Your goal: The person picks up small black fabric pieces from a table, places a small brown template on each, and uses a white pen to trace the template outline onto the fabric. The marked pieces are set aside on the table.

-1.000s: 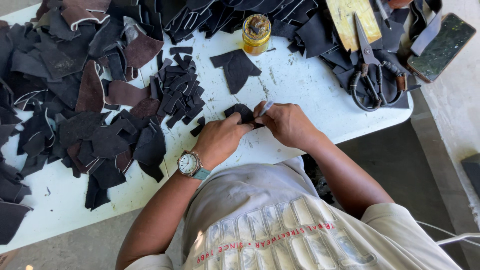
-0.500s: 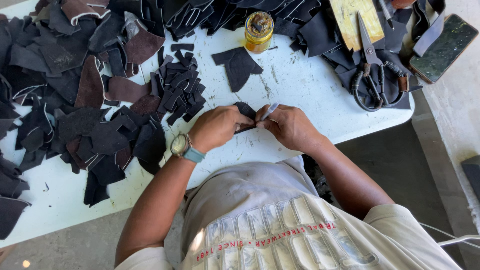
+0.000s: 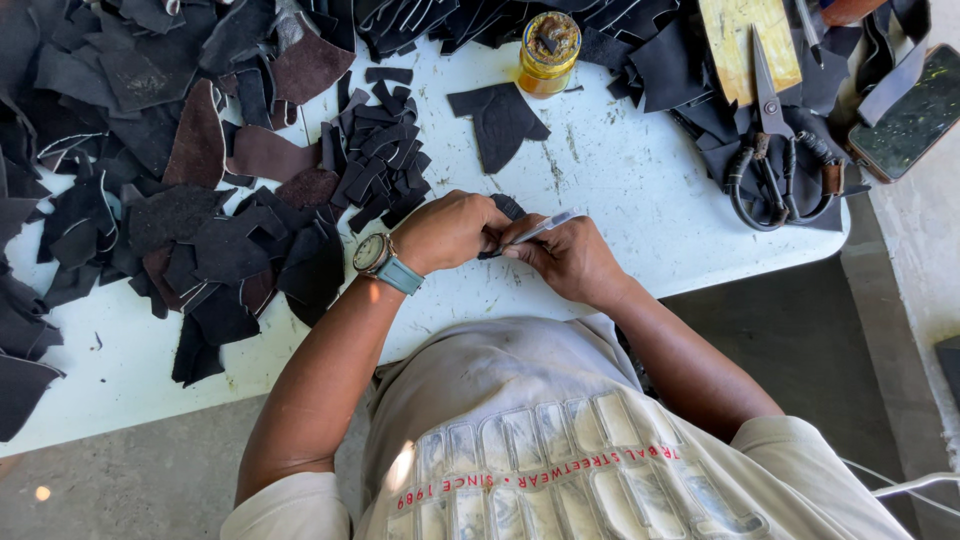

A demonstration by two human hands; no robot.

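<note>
2 hands meet just below the jar point(image 3: 548, 52): left hand point(image 3: 450, 232) pinches scrap point(image 3: 505, 208), right hand point(image 3: 570, 258) grips pen point(image 3: 545, 227). Best hold scrap flat, mark slowly.

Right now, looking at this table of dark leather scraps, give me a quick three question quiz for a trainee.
1. True or false: the right hand holds a pen.
2. Which stands at the table's far edge? A) a glass jar with amber contents B) a red mug C) a tape roll
3. Fill in: the left hand wears a ____ on its wrist.

Key
1. True. The pen tip meets the small dark leather piece that both hands pinch.
2. A, the jar, left of the big black-handled scissors.
3. Wristwatch, on a teal strap.
</note>
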